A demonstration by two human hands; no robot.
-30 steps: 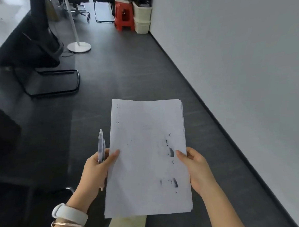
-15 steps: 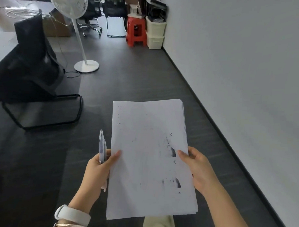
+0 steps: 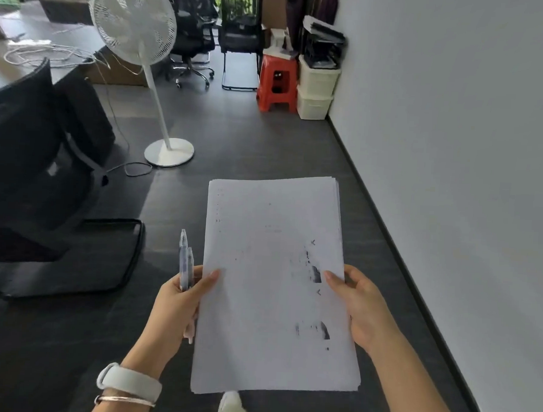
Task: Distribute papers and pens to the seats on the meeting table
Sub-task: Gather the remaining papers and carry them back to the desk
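Paper stack [image 3: 276,284] is pinched flat at both side edges, left hand [image 3: 179,301] also clamping two pens [image 3: 185,264], right hand [image 3: 357,306] opposite. Best carried level so nothing gets dropped.

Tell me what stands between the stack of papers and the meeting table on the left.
The black chair stands at the left, between the stack of papers and the table edge. The left hand holds the papers and pens; the right hand grips the stack's other side.

fan [image 3: 137,31] left of stool [image 3: 277,81]; bins [image 3: 315,89] right.
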